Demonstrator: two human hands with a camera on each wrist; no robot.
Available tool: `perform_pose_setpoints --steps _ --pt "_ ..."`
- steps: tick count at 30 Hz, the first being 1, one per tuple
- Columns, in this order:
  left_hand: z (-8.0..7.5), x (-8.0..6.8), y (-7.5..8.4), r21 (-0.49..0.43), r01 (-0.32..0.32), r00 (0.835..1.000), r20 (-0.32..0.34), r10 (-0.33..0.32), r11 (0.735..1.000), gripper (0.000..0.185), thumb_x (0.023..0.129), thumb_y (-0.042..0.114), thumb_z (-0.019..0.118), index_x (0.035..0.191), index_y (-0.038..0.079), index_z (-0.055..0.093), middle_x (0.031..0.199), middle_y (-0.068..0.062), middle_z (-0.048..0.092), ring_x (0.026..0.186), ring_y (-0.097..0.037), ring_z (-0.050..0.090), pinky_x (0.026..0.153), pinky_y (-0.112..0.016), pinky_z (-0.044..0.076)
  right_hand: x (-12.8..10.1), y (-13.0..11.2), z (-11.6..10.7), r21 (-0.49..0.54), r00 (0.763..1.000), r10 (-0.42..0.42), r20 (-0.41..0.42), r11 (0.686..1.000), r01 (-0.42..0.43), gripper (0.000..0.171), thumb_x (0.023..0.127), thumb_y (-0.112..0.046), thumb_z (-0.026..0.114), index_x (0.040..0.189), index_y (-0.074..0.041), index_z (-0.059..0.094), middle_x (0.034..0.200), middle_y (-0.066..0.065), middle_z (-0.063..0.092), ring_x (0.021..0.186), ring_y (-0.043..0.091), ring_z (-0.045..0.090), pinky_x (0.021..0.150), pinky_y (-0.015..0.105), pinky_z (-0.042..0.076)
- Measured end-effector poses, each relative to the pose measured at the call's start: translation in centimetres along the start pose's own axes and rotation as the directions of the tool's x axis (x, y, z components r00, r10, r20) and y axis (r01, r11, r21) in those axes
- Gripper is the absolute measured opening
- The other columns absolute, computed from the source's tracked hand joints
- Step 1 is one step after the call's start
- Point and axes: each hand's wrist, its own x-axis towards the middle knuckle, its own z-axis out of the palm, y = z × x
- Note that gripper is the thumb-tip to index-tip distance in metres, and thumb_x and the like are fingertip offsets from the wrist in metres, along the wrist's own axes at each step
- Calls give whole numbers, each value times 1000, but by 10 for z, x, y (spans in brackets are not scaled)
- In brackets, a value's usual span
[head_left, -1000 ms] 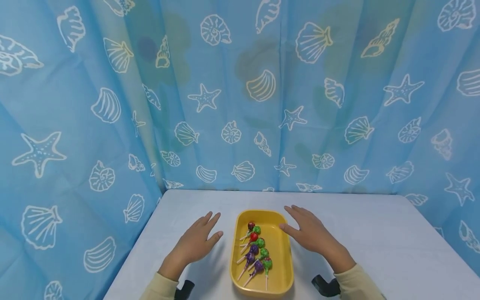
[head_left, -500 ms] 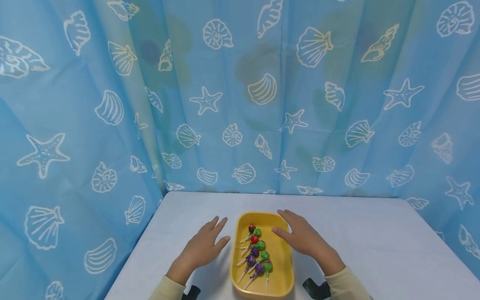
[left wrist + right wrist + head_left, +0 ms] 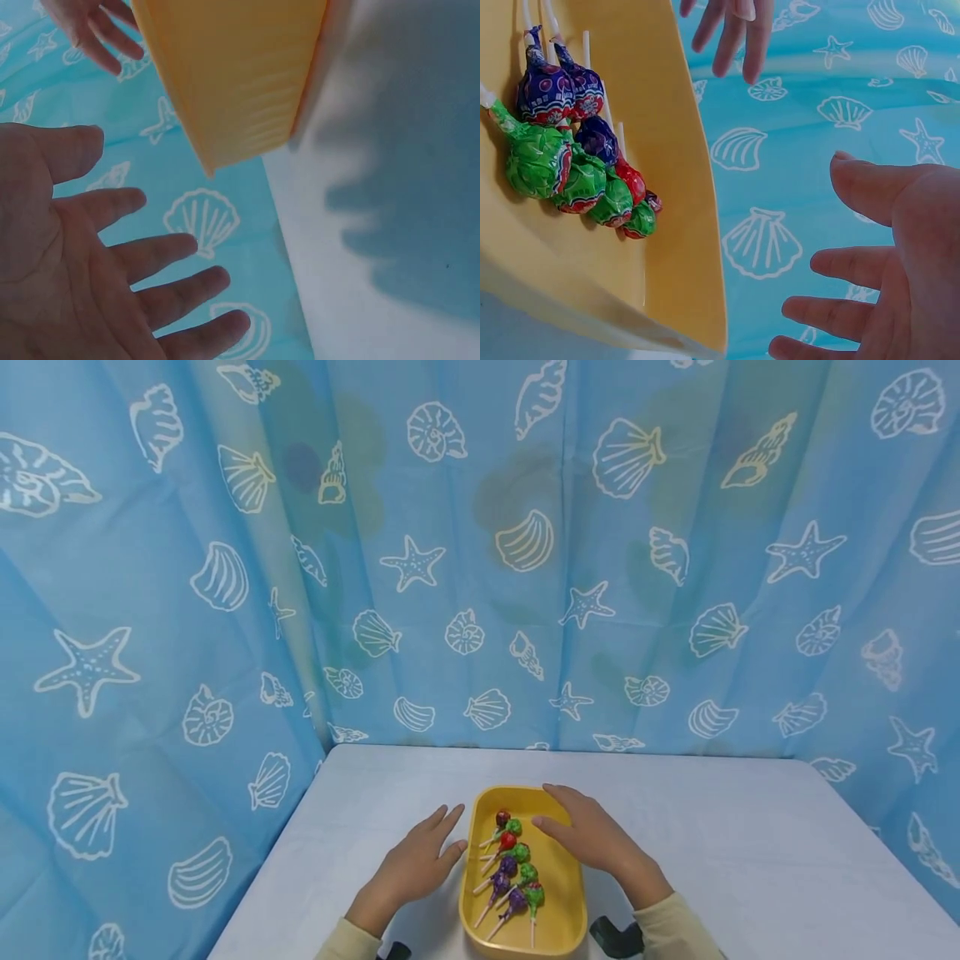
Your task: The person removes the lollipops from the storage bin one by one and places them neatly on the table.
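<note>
2 bare hands are spread at the lower middle of the head view, on either side of a yellow oblong plastic tray [image 3: 561, 920] set on a pale table [image 3: 750, 852]. The left hand [image 3: 416, 866] is held open just left of the rim, fingers apart; the right hand [image 3: 588, 837] is held open over the far right rim. Wrapped green, purple and red lollipops [image 3: 513, 870] are laid in the tray

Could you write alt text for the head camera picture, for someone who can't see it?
Two open hands, left and right, flank a yellow tray of wrapped lollipops on a pale table. A blue seashell curtain hangs behind.
</note>
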Motion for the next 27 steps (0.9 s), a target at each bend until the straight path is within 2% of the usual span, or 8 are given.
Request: perform_pose_setpoints --steps 9,14,23,27 --pt "6 3 -3 -38 20 1000 6 -20 999 57 107 40 48 157 15 40 157 -22 39 141 -44 39 111 -67 35 7 -2 6 -4 1000 -20 16 1000 20 63 99 -38 65 148 -1 50 149 20 50 139 43 42 115 62 34" --pt "10 5 -4 -85 33 999 24 -31 996 55 106 38 48 157 16 41 157 -21 39 142 -43 38 112 -67 34 11 -6 10 -7 999 0 39 1000 0 63 97 -38 67 147 -2 51 148 20 51 138 43 43 114 61 36" --pt "14 7 -6 -144 6 999 33 -1 990 55 107 36 47 157 15 39 156 -18 41 143 -41 38 114 -64 32 17 -4 18 -8 998 36 46 999 -36 58 99 -31 66 147 -3 51 148 19 52 138 42 44 113 60 37" --pt "17 7 -7 -158 4 1000 30 0 988 54 107 34 48 157 14 40 156 -17 43 143 -40 38 115 -63 32 20 -3 22 7 996 67 53 998 -68 55 99 -30 67 146 -4 54 146 18 53 135 41 48 110 60 42"
